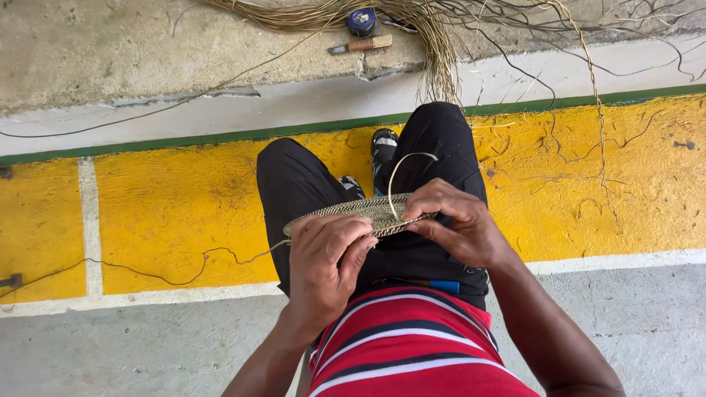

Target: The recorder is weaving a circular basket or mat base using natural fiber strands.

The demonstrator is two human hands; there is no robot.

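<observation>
Yellow-painted floor [176,206] with white lines and a green stripe spreads under the seated person, grey concrete [147,51] beyond it; a small blue round tin [362,20] stands on that concrete, lid on, contents hidden, with a wooden-handled knife [362,45] just beside it and a bundle of loose fibre strands [434,44] trailing over both. Above the black-trousered knees a flat woven disc [360,209] is held nearly level; the left hand [327,265] is curled over its near edge, fingers bent and pinching the rim; the right hand [456,224] grips the far right edge, fingertips pressed on the weave, a thin strand [403,167] looping up from it. One long strand [184,276] trails left across the floor; bare floor lies on both sides of the legs.
</observation>
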